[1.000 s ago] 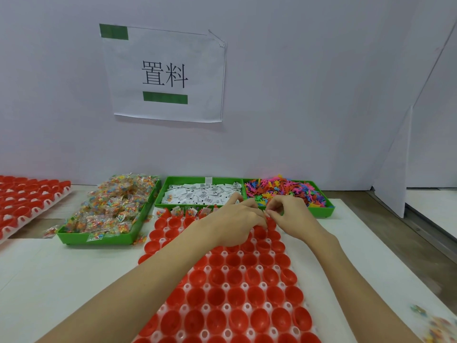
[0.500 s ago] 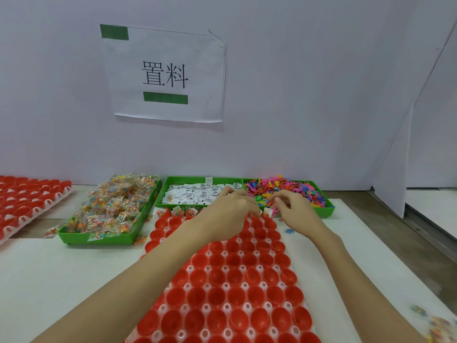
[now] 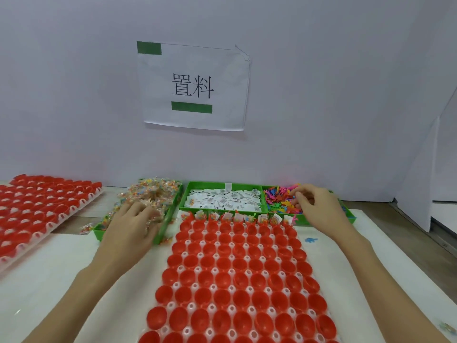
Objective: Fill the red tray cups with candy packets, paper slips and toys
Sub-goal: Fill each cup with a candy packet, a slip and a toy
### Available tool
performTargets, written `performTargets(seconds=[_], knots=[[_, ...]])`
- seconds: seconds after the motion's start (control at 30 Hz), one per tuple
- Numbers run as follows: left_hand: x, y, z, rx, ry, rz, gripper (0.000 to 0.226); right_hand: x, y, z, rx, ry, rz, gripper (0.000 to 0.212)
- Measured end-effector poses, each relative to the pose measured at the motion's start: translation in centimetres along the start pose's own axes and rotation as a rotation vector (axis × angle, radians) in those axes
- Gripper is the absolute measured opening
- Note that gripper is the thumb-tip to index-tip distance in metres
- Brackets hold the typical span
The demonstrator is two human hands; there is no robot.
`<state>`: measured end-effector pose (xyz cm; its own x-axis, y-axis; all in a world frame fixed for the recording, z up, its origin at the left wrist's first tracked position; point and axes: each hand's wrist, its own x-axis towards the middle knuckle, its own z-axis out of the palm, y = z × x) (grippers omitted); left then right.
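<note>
The red tray of cups (image 3: 235,271) lies in front of me; only its far row holds packets, slips and toys. My left hand (image 3: 133,225) reaches into the green tray of candy packets (image 3: 153,194), with its blurred fingers lying on the pile. My right hand (image 3: 315,205) hovers over the green tray of colourful toys (image 3: 278,203). Its fingers are curled, and the fingertips pinch at a toy in the heap. The tray of white paper slips (image 3: 222,200) sits between the two hands.
A second red cup tray (image 3: 37,209) lies at the far left. A blue toy (image 3: 310,240) rests on the white mat right of the tray, and a loose candy packet (image 3: 86,229) lies beside the candy tray. A white wall with a paper sign (image 3: 193,86) stands close behind.
Both hands left the far row of cups where they worked together. The left hand swung left into the candy tray and the right hand moved back right onto the toys.
</note>
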<state>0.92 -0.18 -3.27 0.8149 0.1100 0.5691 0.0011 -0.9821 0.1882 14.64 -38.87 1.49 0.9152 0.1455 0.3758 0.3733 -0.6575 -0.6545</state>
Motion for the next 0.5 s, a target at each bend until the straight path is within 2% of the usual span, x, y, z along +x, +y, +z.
performTargets(seconds=[0.2, 0.5], knots=[[-1.3, -0.8, 0.5, -0.15, 0.057, 0.045, 0.018, -1.9, -4.2, 2.0, -0.03, -0.127, -0.134, 0.019], [-1.1, -1.9, 1.0, -0.12, 0.213, 0.102, 0.015, -0.7, -5.9, 3.9, -0.174, -0.267, -0.15, 0.019]])
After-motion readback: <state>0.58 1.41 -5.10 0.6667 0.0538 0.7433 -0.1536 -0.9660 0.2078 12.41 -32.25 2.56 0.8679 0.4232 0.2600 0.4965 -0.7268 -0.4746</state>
